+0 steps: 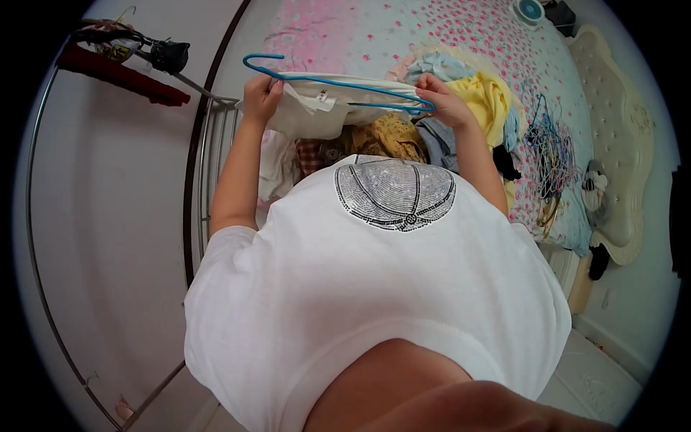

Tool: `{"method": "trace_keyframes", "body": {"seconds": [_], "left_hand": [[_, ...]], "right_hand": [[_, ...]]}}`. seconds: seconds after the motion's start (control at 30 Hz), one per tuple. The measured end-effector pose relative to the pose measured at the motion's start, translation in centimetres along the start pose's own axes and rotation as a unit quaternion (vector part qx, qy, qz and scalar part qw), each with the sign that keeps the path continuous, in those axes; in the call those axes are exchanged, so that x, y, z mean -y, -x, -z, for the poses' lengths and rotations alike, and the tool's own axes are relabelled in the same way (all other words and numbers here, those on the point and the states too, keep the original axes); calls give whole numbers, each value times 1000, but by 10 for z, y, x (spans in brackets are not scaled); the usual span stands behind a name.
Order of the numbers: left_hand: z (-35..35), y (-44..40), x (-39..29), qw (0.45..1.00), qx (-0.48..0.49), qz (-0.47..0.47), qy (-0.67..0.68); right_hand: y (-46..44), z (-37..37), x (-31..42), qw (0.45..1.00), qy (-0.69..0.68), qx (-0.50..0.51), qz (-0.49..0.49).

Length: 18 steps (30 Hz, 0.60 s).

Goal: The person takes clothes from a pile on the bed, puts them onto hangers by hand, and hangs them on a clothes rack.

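A white garment [306, 119] with a white label inside its band is stretched between my hands. My left hand [260, 102] is closed on its left end, thumb on the cloth. My right hand [444, 102] is closed at the other end, fingers pinched together. Along the band lies a blue hanger [345, 83]. One curved end of it sticks up above my left hand, and its other bend sits against my right hand. Part of the hanger is hidden by the cloth.
Below the garment lie a mustard patterned cloth [389, 137] and other clothes. A yellow garment [484, 101] tops a pile on the flowered bed [381, 36]. A tangle of hangers [551, 147] lies to the right. A metal rack [32, 180] stands at left, with a dark red item [119, 72].
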<state>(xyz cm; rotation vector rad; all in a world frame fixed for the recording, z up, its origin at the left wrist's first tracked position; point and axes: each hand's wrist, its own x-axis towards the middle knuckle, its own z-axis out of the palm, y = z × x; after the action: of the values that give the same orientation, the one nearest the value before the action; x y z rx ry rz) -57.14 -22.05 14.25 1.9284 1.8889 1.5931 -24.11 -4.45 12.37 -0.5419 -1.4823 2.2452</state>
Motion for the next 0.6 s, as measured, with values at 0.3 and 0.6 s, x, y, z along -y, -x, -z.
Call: {"method": "trace_keyframes", "body": {"seconds": [0.3,0.6], "left_hand": [[-10,-13,1,998,-38,50,-24],[-6,-18,11,996,-54,76,3]], "right_hand": [[-3,1,-8,996,-83,19,-25],[1,-10,-18,970,-231,74,8]]}}
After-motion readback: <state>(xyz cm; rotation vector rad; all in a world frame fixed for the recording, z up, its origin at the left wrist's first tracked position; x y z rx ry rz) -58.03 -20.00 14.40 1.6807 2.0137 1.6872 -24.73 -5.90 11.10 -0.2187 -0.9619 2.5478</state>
